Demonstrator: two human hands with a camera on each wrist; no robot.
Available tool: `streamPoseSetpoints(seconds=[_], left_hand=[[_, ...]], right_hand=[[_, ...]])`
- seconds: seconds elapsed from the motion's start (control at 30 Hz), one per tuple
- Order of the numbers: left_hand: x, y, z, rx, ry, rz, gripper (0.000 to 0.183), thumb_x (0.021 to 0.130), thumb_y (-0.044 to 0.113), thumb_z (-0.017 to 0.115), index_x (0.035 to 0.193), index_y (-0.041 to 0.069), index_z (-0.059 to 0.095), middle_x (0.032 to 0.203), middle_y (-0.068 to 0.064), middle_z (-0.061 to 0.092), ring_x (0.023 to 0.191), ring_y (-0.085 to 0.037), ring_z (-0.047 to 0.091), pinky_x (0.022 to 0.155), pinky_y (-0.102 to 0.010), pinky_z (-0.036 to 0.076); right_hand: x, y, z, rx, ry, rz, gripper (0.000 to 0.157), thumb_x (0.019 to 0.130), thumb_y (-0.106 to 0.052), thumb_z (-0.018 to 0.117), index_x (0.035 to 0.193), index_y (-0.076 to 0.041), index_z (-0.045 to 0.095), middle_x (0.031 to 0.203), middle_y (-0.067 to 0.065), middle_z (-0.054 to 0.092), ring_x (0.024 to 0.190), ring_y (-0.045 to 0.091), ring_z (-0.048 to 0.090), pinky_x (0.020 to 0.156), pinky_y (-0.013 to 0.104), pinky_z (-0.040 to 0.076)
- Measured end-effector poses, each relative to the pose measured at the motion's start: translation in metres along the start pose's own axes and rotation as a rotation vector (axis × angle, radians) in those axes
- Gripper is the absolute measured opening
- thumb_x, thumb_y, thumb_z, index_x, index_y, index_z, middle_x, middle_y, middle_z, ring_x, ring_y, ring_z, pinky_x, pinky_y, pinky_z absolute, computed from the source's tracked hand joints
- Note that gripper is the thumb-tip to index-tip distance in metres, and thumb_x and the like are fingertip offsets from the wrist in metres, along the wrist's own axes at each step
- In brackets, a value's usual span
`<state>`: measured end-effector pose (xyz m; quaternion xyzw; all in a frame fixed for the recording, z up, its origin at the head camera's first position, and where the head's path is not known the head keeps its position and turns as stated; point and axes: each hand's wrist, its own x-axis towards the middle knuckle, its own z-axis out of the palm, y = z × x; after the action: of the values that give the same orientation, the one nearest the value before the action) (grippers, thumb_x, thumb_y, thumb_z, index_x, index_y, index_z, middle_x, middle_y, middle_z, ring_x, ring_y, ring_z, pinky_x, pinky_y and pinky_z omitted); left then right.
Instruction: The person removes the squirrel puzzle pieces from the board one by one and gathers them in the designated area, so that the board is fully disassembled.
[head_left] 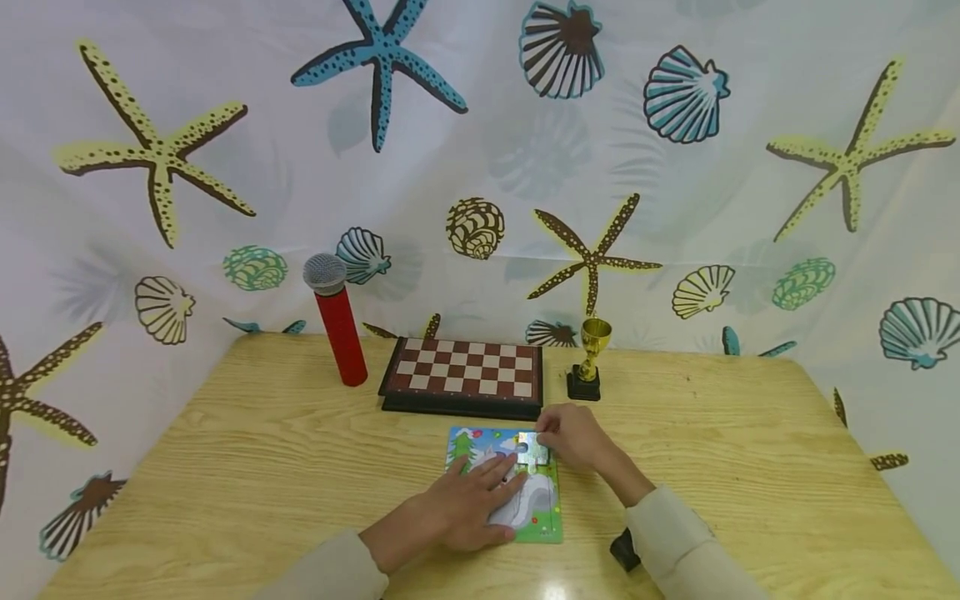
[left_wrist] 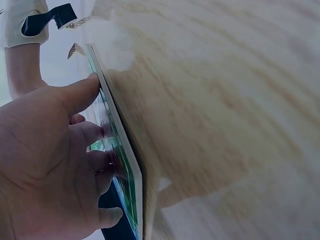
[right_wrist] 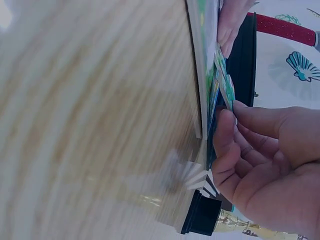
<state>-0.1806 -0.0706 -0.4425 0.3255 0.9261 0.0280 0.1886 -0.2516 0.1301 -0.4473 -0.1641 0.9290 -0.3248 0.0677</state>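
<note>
At the far left of the group, a microphone (head_left: 341, 329) with a red handle and a grey mesh head stands on the wooden worktop (head_left: 300, 450), near the patterned cloth (head_left: 450, 167) (starfish and shells in yellow, blue, green and brown) that hangs behind everything. Right of it, a dark box with a chequered top (head_left: 463, 371), its squares reddish-brown and white, lies flat beyond the puzzle.

Nearer the person, the left hand (head_left: 472, 504) reaches in from a pale sleeve and rests on the picture puzzle (head_left: 542, 508), its fingers straight and set apart, pressing lightly on the surface; the thumb touches the near side. The puzzle lies flat on the worktop in front of the chequered box, showing a green tree, blue sky, a grey-white figure partly hidden by the hand, and green ground.

At the puzzle's far right corner is a puzzle piece (head_left: 532, 448), shining with reflected light. The right wrist view shows it tilted, one side raised from the board. The right hand (head_left: 576, 439) pinches that raised side between thumb and forefinger, the other fingers curled in.

Just beyond the right hand, a small gold trophy cup (head_left: 592, 346) stands upright on its black base, right of the chequered box.
</note>
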Motion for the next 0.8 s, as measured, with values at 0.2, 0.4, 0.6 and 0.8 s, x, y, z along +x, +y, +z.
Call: streamPoseSetpoints(seconds=[0.2,0.4,0.6,0.8], left_hand=[[0.000,-0.001,0.000,0.021,0.005,0.003,0.071,0.092,0.058,0.045,0.152,0.026,0.023,0.160,0.001,0.015,0.148,-0.019,0.016,0.116,-0.056,0.018],[0.001,-0.001,0.000,0.021,-0.004,-0.003,0.073,0.091,0.060,0.046,0.152,0.026,0.023,0.161,0.002,0.015,0.148,-0.018,0.016,0.116,-0.056,0.018],[0.003,-0.001,0.002,0.028,-0.005,-0.002,0.073,0.092,0.060,0.045,0.152,0.027,0.021,0.161,0.003,0.014,0.148,-0.018,0.016,0.117,-0.054,0.017],[0.001,-0.002,0.002,0.056,0.005,0.019,0.073,0.093,0.061,0.041,0.153,0.025,0.020,0.161,0.003,0.012,0.148,-0.018,0.015,0.117,-0.051,0.019]], right_hand=[[-0.003,0.003,-0.008,0.101,0.015,0.011,0.004,0.089,-0.006,0.063,0.087,-0.005,0.066,0.078,0.005,0.066,0.064,0.012,0.060,0.057,0.022,0.047],[-0.010,0.014,-0.023,0.110,0.046,0.009,0.005,0.089,-0.008,0.064,0.090,-0.004,0.066,0.081,0.006,0.066,0.069,0.012,0.061,0.062,0.024,0.050],[-0.023,0.034,-0.048,0.133,0.030,0.005,0.008,0.091,-0.007,0.061,0.092,0.000,0.064,0.082,0.010,0.066,0.071,0.023,0.065,0.064,0.030,0.054],[-0.034,0.056,-0.073,0.131,0.030,0.028,0.010,0.092,-0.008,0.060,0.095,0.001,0.065,0.082,0.011,0.067,0.072,0.028,0.067,0.064,0.033,0.053]])
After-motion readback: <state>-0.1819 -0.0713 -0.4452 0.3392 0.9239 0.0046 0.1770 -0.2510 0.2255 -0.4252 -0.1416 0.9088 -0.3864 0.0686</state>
